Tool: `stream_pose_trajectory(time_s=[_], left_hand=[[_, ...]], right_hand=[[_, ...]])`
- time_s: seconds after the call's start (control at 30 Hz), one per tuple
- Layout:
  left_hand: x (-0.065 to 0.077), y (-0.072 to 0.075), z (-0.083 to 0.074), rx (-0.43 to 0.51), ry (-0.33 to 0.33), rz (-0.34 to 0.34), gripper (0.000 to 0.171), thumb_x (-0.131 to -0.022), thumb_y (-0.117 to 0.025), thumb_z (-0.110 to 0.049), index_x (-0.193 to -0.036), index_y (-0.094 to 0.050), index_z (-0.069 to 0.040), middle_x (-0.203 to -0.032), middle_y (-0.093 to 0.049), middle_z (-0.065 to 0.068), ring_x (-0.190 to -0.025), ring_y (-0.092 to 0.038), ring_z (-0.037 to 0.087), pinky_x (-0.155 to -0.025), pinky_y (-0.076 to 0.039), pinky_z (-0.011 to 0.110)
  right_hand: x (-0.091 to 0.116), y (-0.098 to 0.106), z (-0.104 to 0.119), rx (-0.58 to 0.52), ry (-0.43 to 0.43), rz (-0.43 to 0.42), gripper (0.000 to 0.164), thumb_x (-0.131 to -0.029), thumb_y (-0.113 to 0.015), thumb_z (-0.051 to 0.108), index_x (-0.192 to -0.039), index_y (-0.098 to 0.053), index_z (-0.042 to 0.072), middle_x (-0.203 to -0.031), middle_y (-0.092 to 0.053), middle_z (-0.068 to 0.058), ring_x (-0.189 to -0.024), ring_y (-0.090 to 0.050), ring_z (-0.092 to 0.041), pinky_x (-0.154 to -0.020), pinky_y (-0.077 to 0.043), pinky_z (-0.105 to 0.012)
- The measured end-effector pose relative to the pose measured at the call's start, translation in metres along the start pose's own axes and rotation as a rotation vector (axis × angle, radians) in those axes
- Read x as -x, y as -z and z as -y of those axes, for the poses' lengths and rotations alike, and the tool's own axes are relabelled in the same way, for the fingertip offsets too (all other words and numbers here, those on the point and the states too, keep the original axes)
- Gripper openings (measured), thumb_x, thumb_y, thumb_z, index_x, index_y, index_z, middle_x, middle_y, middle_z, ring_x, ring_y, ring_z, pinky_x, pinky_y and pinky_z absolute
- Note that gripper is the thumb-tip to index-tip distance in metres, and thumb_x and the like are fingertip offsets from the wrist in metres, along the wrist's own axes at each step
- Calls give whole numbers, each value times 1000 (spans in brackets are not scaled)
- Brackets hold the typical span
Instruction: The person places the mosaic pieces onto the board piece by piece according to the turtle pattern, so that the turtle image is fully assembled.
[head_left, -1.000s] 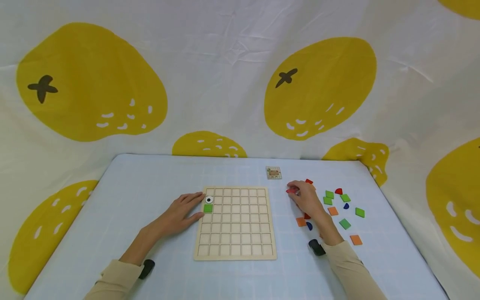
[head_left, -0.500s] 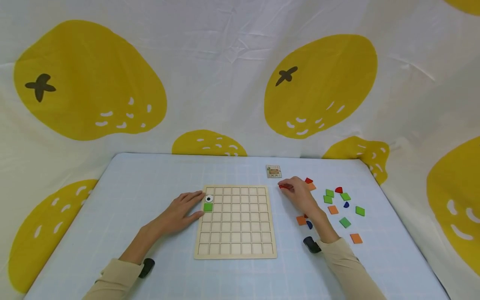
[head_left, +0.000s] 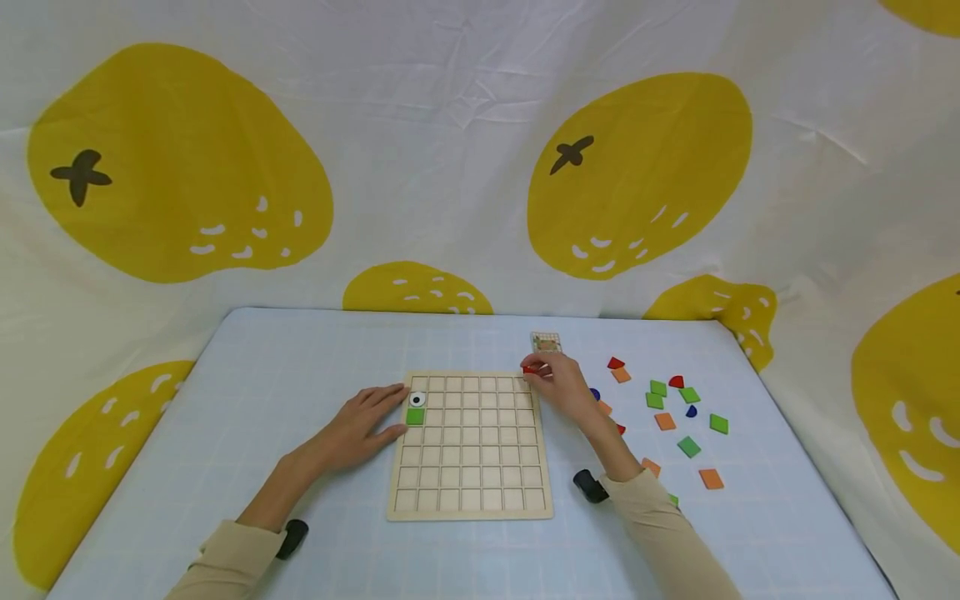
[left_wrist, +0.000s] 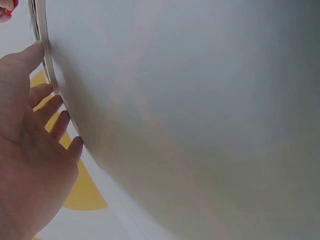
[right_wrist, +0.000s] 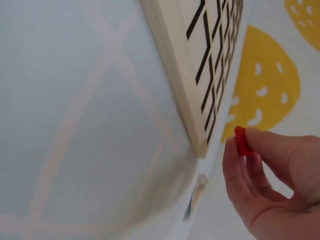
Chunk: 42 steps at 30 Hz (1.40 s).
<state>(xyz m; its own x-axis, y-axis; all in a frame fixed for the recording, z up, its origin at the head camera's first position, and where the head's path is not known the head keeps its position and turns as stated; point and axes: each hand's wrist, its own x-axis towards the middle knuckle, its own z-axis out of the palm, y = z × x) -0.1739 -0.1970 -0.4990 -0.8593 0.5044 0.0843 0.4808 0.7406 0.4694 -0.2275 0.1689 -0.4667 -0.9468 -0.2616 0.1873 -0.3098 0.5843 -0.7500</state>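
Observation:
My right hand (head_left: 561,385) pinches a small red piece (right_wrist: 242,141) between thumb and fingers, over the far right corner of a wooden grid board (head_left: 482,457). Most of the piece's outline is hidden by the fingers. At the board's left edge, my left hand (head_left: 360,427) lies with its fingers extended, fingertips touching the rim; the left wrist view shows the same hand (left_wrist: 35,130) against the board's side. In the board's left column sit a white tile with a black dot (head_left: 417,399) and, just below it, a green square tile (head_left: 416,416).
Right of the board lie scattered flat pieces: green squares (head_left: 688,447), orange squares (head_left: 711,478), red quarter-round pieces (head_left: 677,382) and blue half-round pieces (head_left: 692,411). A small picture card (head_left: 546,341) lies behind the right hand. A patterned cloth (head_left: 450,167) hangs behind the table.
My right hand has moved left with the red piece, from among the loose pieces to the board's far right corner. The left hand has stayed at the board's edge.

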Motion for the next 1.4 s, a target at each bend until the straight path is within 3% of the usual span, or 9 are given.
stream_pose_trajectory(time_s=[0.47, 0.9, 1.4], left_hand=[[3, -2, 0, -3, 5, -2, 64, -104, -63, -34, -156, -42, -5, -160, -41, 15, -143, -38, 41, -114, -32, 62], [2, -1, -1, -3, 15, 12, 65, -104, -63, -35, -157, -42, -6, -161, -41, 13, -144, -38, 40, -115, -32, 62], [-1, 3, -2, 7, 17, 12, 65, -102, -66, -33, -157, -42, -6, -160, -42, 14, -143, -38, 40, -115, -31, 62]], right_hand=[[-15, -39, 25, -99, 86, 42, 14, -94, -72, -3, -106, -69, -8, -95, -69, -15, -91, -68, -31, -83, -59, -41], [-22, -68, 40, -183, 81, 98, 11, -95, -72, 1, -105, -71, -4, -95, -72, -11, -88, -70, -27, -81, -58, -33], [-28, -94, 58, -198, 89, 235, 15, -98, -70, 6, -110, -73, -3, -99, -75, -11, -88, -72, -21, -79, -57, -28]])
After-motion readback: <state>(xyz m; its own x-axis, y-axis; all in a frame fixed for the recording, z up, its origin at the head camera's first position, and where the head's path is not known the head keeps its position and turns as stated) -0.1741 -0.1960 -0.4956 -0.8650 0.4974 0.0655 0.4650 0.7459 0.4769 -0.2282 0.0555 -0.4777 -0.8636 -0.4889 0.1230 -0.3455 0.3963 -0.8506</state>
